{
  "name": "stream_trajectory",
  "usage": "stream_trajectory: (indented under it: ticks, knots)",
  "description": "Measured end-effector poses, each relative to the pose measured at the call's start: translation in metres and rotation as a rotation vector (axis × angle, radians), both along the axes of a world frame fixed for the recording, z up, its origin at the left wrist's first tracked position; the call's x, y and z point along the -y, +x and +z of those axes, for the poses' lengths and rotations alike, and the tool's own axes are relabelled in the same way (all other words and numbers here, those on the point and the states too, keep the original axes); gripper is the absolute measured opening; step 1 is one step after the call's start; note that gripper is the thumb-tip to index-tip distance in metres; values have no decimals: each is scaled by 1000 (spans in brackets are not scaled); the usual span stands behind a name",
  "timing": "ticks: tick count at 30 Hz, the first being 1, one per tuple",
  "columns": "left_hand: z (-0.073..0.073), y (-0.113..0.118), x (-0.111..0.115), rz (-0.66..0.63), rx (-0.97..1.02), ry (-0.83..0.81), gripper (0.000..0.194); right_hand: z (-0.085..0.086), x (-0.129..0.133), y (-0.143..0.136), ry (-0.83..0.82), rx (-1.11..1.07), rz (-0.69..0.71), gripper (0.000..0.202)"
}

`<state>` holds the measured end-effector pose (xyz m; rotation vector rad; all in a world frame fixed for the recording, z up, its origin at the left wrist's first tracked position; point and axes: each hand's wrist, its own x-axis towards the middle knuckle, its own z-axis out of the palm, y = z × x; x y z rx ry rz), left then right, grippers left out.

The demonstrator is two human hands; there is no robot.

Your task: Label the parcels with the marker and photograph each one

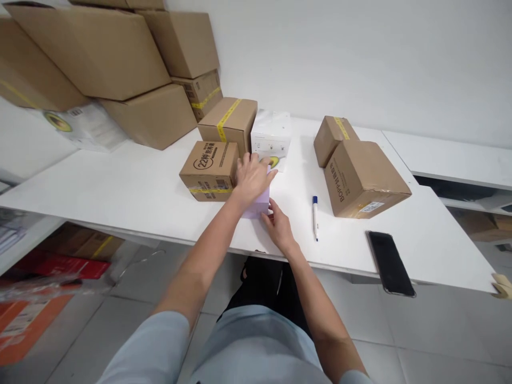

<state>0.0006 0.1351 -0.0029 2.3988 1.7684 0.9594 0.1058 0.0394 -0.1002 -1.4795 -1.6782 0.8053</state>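
Note:
A small lilac box (261,204) stands near the front edge of the white table, partly hidden under my hands. My left hand (252,178) grips it from above, with the thumb stretched to the right and the fingers toward the back. At its lower right side, my right hand (279,226) holds the near corner between thumb and fingers. Just left of my left hand sits a printed brown carton (210,165) with yellow tape. Behind the lilac box is a white package (272,130) with an avocado picture.
A taped carton (230,120) and a stack of larger cartons (96,48) fill the back left. To the right lie a blue-capped marker (316,218), two cartons, the nearer one (364,178) printed, and a black phone (390,262) at the table's front edge.

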Motion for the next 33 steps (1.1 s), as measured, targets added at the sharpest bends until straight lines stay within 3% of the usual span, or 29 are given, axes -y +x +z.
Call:
stream_trajectory:
  ticks: [2, 5, 8, 12, 14, 17, 21, 24, 27, 30, 33]
  knots:
    - [-12, -4, 27, -40, -27, 86, 35, -1, -11, -4, 4, 0, 0, 54]
    - [-29, -14, 54, -57, -121, 46, 33, 1, -17, -3, 12, 8, 0, 44]
    - [-43, -25, 50, -39, -139, 35, 25, 9, -10, 12, 34, 40, -47, 38]
    - [-46, -20, 31, 9, -34, 71, 24, 26, 12, 52, -33, 406, -366, 37]
    - [-39, 0, 32, -48, 31, 104, 27, 31, 19, 70, -175, 582, -484, 45]
    - [-20, 52, 48, -260, 70, 77, 36, 33, 22, 86, -330, 601, -451, 50]
    - [8, 128, 67, -450, 33, -71, 57, 32, 36, 94, -328, 535, -353, 38]
    - [18, 168, 64, -542, -23, -189, 68, 32, 68, 108, -292, 481, -304, 32]
    - [11, 187, 52, -573, -25, -269, 57, 33, 106, 137, -214, 346, -363, 25]
    - [-6, 189, 42, -590, 94, -264, 48, 38, 125, 177, -7, -39, -686, 16]
    - [-27, 180, 37, -615, 280, -216, 47, 46, 112, 213, 141, -363, -982, 32]
